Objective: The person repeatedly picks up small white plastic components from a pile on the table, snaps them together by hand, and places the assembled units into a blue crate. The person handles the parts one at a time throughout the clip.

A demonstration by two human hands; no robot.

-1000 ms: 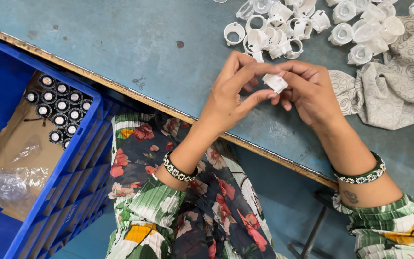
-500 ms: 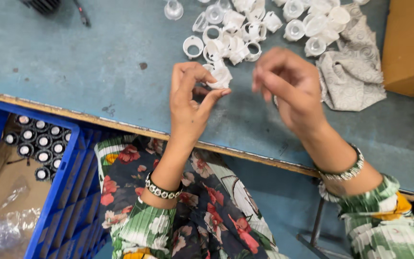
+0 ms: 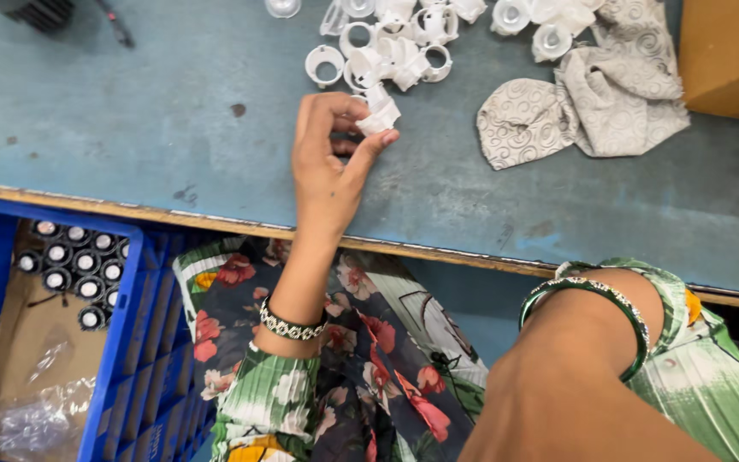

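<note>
Blue table (image 3: pixel 173 128) near edge | left hand (image 3: pixel 331 162) grip pinching white cap (image 3: pixel 381 115) | right grip unseen

Caps (image 3: pixel 391 56) – smooth white plastic, faintly glossy. Rag (image 3: pixel 575 107) – soft patterned cloth. Table (image 3: pixel 130 128) – matt, scuffed blue. Crate (image 3: pixel 130 342) – glossy blue plastic.

A brown cardboard box (image 3: pixel 729 56) sits top right (only partly seen).
</note>
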